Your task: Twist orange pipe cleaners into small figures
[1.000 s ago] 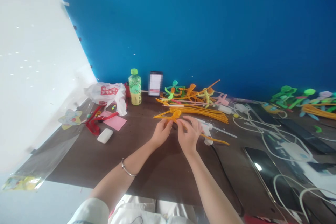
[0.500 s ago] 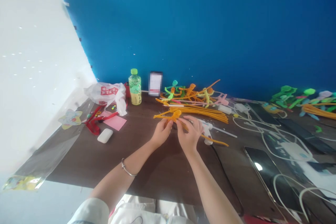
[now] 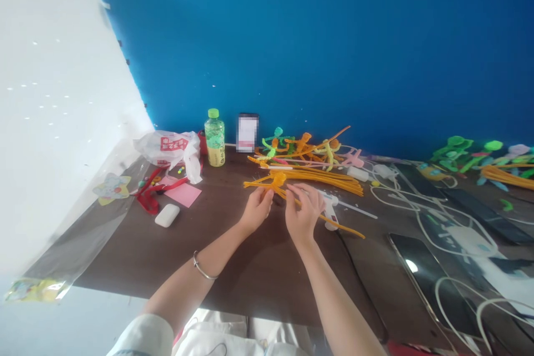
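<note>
Two narrow pinches: left hand (image 3: pixel 257 210) and right hand (image 3: pixel 303 212) hold an orange pipe-cleaner figure (image 3: pixel 277 179) mid-table (image 3: pixel 137 258), apparently at the shaping step; next move likely calls for another bend.

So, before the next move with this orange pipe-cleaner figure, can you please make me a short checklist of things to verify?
1. Right hand fingers on the orange pipe-cleaner figure: ok.
2. Left hand firmly holding the figure: cannot tell, the fingers hide the contact.
3. Figure's long stem clear of the white glue gun: not ok, it crosses the gun.
4. Glue gun plugged in: cannot tell.
5. Straight orange pipe cleaners near the hands: ok.
</note>
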Demonstrator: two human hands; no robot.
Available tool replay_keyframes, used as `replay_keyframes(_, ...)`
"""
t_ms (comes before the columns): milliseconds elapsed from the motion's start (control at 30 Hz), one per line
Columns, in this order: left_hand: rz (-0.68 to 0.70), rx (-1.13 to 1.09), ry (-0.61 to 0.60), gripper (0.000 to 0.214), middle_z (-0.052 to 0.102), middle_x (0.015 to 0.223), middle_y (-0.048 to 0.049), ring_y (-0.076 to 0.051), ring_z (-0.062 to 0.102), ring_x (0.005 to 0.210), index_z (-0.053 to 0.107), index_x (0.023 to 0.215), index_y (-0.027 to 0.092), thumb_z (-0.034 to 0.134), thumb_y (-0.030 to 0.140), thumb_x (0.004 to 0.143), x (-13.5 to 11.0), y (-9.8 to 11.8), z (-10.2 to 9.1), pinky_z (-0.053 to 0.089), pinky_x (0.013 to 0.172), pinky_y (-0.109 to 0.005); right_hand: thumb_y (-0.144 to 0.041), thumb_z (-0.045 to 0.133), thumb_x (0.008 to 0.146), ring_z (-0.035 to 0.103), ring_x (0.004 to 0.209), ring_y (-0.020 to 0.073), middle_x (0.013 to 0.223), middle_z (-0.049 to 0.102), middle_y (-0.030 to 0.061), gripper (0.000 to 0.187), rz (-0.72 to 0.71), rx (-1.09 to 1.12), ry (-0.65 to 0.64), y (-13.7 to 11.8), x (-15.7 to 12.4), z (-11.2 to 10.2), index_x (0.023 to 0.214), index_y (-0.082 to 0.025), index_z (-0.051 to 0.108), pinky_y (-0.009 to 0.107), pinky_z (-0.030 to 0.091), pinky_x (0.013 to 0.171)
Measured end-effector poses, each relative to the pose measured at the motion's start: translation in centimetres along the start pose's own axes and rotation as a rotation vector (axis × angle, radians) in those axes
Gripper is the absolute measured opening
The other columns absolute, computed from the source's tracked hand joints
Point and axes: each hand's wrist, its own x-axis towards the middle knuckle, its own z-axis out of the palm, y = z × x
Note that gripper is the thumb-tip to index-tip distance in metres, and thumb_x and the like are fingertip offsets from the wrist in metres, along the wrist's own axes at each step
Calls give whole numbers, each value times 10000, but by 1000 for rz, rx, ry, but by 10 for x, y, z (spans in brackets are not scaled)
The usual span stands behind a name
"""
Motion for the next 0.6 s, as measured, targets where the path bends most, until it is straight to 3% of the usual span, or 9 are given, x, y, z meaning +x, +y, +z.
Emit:
replay_keyframes(100,43,66,-49,371,354,452,81,-30,283,332,424,707,169,552,517,728,1,-1,-1,225,318,-173,-277,592,786,535,873,201,882,617,48,86,-34,-15,-1,0,0,0,795,-213,648,361,333,816)
replay_keyframes(233,37,69,-78,387,344,446,85,-26,282,326,411,700,171,551,530,722,0,0,1,217,313,-167,-253,555,810,535,865,201,868,620,46,120,-52,-38,-30,1,-2,2,732,-205,633,363,332,808)
replay_keyframes(467,-56,-71,-58,387,332,490,94,-7,227,319,412,749,179,546,541,722,-1,9,2,165,318,-148,-247,536,821,541,954,212,988,622,62,146,-34,25,-60,-2,1,-1,943,-213,609,376,331,853)
replay_keyframes(600,-49,-177,-39,398,347,533,85,2,218,345,343,695,185,538,530,738,1,11,0,164,337,-135,-248,588,786,547,904,201,931,630,43,102,-83,-2,-65,0,0,0,875,-227,633,365,327,840)
